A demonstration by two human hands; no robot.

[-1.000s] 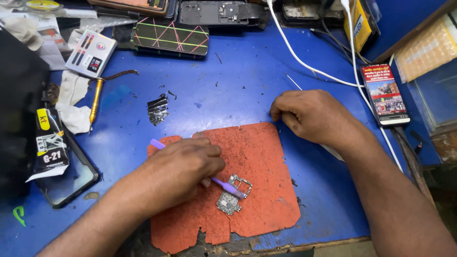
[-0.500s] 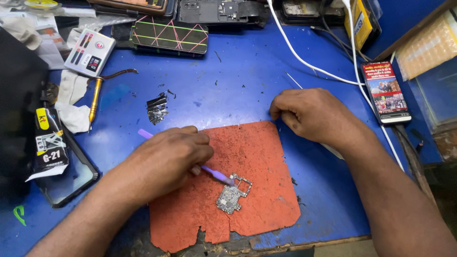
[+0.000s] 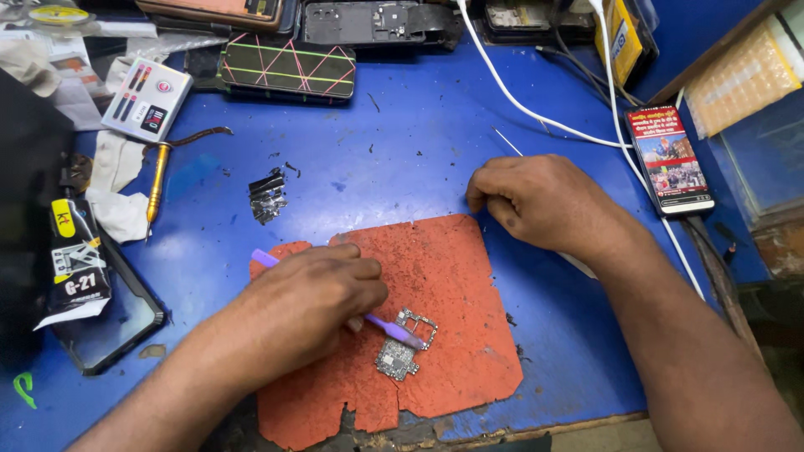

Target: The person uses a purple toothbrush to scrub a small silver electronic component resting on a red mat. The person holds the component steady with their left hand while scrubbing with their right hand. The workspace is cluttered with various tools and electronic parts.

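My left hand (image 3: 314, 293) grips a purple toothbrush (image 3: 394, 328), whose head rests on a small circuit board (image 3: 404, 344) lying on a worn red mat (image 3: 444, 285). The brush handle's end (image 3: 263, 258) sticks out past my knuckles to the left. My right hand (image 3: 544, 201) lies fingers curled on the blue table (image 3: 402, 159) at the mat's far right corner, touching the mat's edge; nothing is visible in it.
A crumpled metal shield piece (image 3: 267, 197) lies beyond the mat. A glue tube (image 3: 77, 259), a dark phone case (image 3: 117, 322), a brass-handled tool (image 3: 157, 184) and a white rag sit left. A lit phone (image 3: 670, 159) and white cables (image 3: 536, 109) lie right. Phone parts line the back.
My left hand has shifted with the brush back and forth over the circuit board, which turned slightly. My right hand has stayed in place.
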